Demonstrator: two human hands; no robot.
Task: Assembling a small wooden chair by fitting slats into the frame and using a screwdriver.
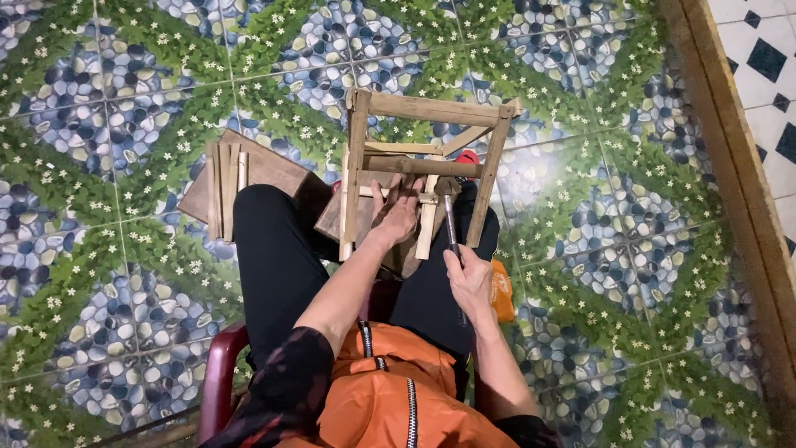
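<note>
here, mid-frame, the left hand (400,211) lies with fingers spread on the wooden frame (423,158), while the right hand (469,278) has fingers clamped on a hammer (450,224), its long axis pointing up-frame toward the nearby joint.

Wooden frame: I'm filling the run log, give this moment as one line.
left hand: steadying wooden frame | right hand: gripping hammer | wooden slats: on floor

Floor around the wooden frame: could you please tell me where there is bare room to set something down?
Bare tile lies right of the frame toward the wooden threshold, and beyond it. Boards crowd the left.
</note>
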